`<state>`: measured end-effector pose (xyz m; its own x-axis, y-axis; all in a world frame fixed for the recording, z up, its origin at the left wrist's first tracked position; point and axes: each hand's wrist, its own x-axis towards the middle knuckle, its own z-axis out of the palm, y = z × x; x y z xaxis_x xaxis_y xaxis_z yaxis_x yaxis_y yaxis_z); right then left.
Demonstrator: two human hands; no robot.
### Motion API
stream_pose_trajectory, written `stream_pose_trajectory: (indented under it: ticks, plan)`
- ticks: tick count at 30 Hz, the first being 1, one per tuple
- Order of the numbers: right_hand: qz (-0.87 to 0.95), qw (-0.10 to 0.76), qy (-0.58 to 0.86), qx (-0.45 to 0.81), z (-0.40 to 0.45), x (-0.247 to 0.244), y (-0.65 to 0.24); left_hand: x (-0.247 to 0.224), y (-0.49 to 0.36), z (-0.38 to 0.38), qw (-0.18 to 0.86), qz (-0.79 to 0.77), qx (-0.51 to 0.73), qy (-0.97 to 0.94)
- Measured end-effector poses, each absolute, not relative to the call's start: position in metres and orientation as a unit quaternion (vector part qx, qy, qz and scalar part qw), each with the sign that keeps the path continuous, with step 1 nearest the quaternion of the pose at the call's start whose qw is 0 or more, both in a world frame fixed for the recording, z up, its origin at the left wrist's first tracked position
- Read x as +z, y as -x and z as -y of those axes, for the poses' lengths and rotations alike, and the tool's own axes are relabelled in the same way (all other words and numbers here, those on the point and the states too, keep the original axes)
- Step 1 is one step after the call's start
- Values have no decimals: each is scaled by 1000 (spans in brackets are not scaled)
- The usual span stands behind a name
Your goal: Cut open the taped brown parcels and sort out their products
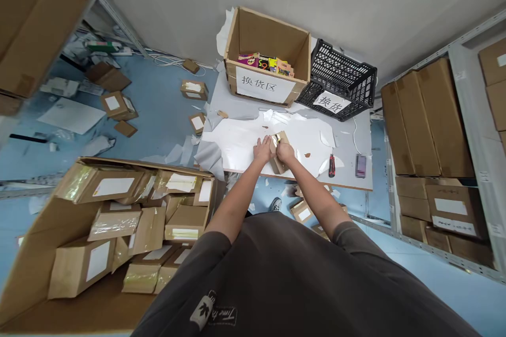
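Observation:
A small cardboard box with shiny tape across its far end lies near the front edge of the white-covered table. My left hand grips the box's left side, with the fingertips near the tape. My right hand is closed over the box's right side, around what looks like a small utility knife. Only a yellow and dark bit of that tool shows; the fist hides the rest. To the right on the table lie a red and black screwdriver-like tool and a phone.
Behind stand an open carton holding colourful packs and a black plastic crate. A large carton full of taped boxes sits at the left. More boxes lie on the blue floor. Cartons fill the right shelf.

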<state>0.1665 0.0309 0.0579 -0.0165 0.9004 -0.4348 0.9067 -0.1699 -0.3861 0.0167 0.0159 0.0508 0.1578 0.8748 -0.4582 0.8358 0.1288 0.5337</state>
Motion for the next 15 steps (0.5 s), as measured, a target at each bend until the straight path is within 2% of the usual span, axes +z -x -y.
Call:
stream_pose_trajectory:
  ticks: [3, 15]
  plan:
    - [-646, 12, -696, -313, -31, 63, -165, 54, -16, -16, 379, -650, 16, -658]
    - [-681, 153, -657, -286, -44, 91, -160, 66, -17, -17, 349, -659, -48, -664]
